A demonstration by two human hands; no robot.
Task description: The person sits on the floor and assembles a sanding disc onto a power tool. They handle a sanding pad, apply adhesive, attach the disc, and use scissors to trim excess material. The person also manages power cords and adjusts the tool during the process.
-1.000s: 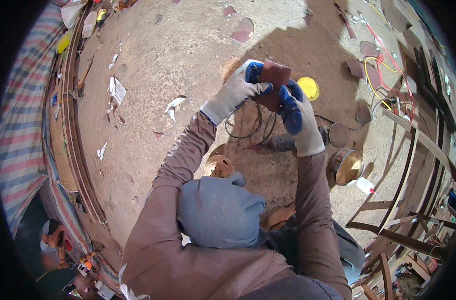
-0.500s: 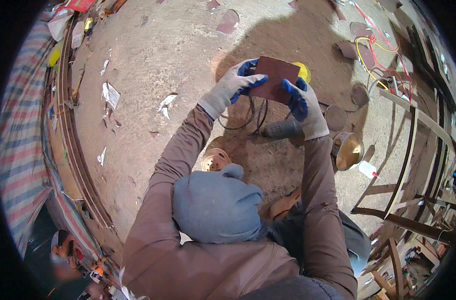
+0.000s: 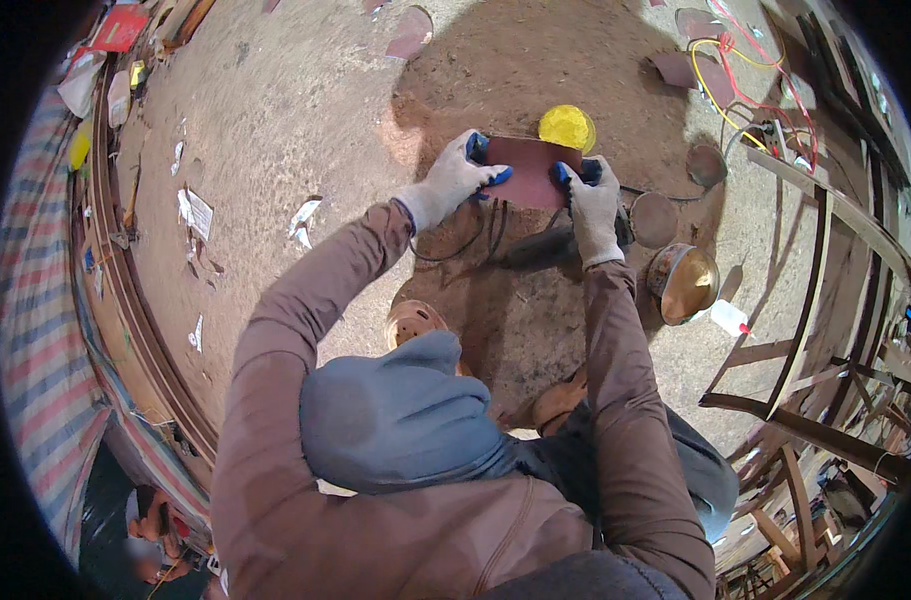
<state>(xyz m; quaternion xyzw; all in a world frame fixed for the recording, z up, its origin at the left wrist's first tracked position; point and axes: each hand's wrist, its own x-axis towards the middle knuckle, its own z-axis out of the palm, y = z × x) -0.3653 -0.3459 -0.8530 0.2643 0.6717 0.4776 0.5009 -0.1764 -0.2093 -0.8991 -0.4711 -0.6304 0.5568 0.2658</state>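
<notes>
Dark red, a flat sheet [image 3: 532, 178] spans the space between two gloved hands above a dusty floor [image 3: 265, 150], the left hand [image 3: 455, 180] gripping its left edge and the right hand [image 3: 595, 203] its right. A yellow disc [image 3: 567, 127] shows past the far edge; a dark power tool [image 3: 547, 249] lies on the near side. Rightward, a brown disc [image 3: 654, 220], round tin [image 3: 689, 285] and white bottle [image 3: 728, 318] narrow the room before a frame [image 3: 805, 427]; leftward, floor dotted with white scraps [image 3: 302, 222] runs wider, to long rails [image 3: 140, 285].
</notes>
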